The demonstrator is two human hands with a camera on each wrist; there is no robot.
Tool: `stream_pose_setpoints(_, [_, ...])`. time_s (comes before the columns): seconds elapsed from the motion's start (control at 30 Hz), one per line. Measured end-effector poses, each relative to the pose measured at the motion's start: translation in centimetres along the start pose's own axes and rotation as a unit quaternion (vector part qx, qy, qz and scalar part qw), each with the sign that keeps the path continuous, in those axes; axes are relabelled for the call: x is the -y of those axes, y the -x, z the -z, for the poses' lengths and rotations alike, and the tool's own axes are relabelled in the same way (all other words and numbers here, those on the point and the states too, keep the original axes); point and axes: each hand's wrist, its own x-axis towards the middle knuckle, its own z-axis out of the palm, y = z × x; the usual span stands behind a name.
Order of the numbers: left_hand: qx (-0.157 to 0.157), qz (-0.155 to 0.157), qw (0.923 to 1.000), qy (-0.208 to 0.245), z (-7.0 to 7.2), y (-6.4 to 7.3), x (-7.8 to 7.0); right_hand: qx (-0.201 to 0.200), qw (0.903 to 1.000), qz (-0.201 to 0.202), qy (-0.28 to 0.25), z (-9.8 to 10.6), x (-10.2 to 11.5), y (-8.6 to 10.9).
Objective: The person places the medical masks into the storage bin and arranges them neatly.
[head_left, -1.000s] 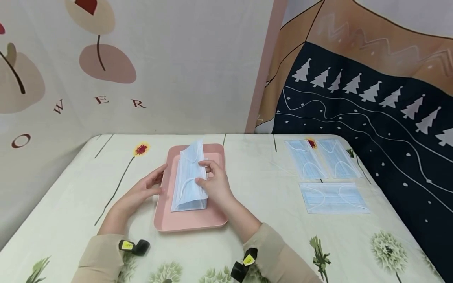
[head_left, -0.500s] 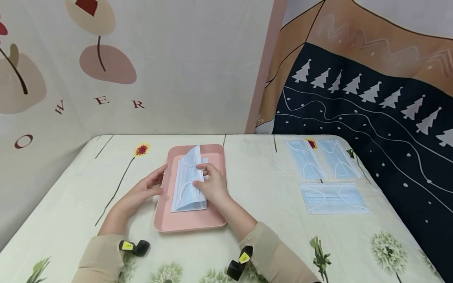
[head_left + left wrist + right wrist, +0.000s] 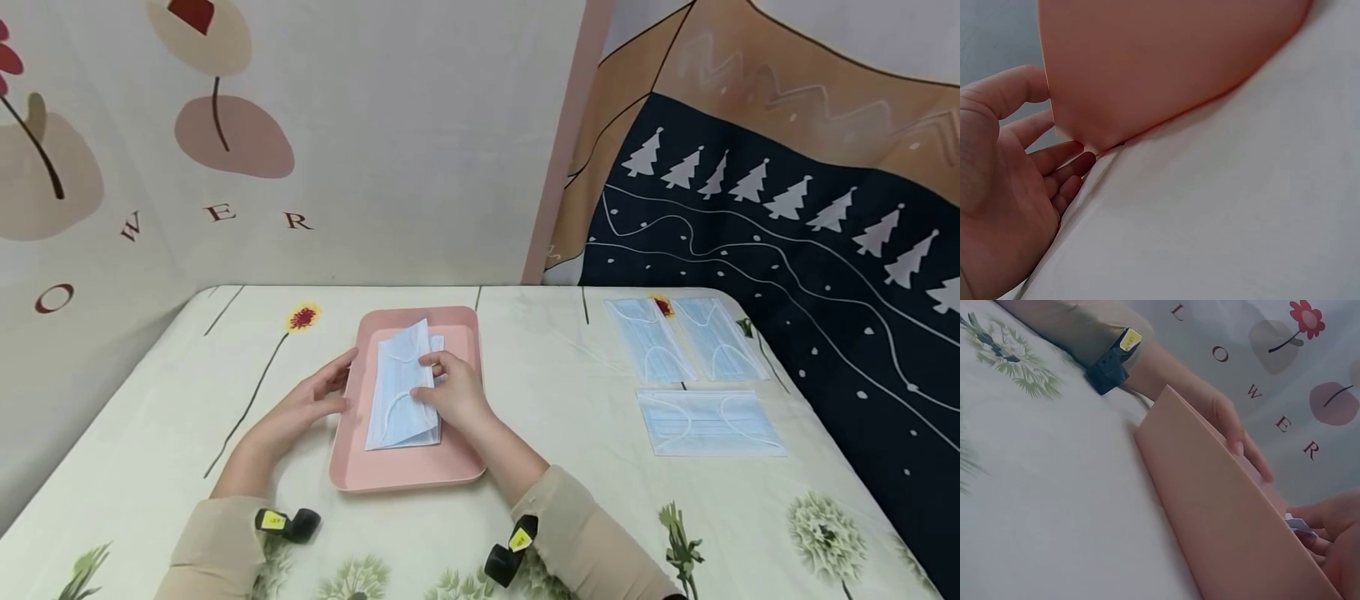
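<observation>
Right hand pinches a blue face mask by its right edge — mask is in the pink tray, lying aslant with a blue layer poking out beneath. Left hand rests at the tray's left edge, fingers relaxed and touching it; the hands are apart. Two flat masks side by side near the table's far right corner — a third mask crosswise, just nearer.

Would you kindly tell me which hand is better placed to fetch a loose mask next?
Probably the right hand: the loose masks lie on its side of the tray, though it must release the mask it pinches. The left hand touches the tray's opposite edge.
</observation>
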Motion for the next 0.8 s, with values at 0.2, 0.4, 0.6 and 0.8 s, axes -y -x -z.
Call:
stream_pose_setpoints(0.2, [-0.002, -0.001, 1.0, -0.001, -0.02, 0.02, -0.02, 0.023, 0.9989, -0.014, 0.037, 0.08, 0.0, 0.07])
stream_pose_setpoints(0.4, [-0.002, 0.001, 1.0, -0.005, -0.08, -0.01, -0.12, 0.036, 0.9943, -0.011, 0.1, 0.04, -0.08, 0.3])
stream_pose_setpoints(0.6, [-0.001, -0.003, 1.0, -0.002, -0.12, -0.01, -0.18, 0.042, 0.9875, -0.001, 0.152, -0.02, -0.22, 0.43])
stream_pose_setpoints(0.8, [-0.005, 0.005, 1.0, -0.007, -0.16, 0.08, -0.32, 0.04, 0.9838, -0.006, 0.175, -0.17, -0.24, 0.43])
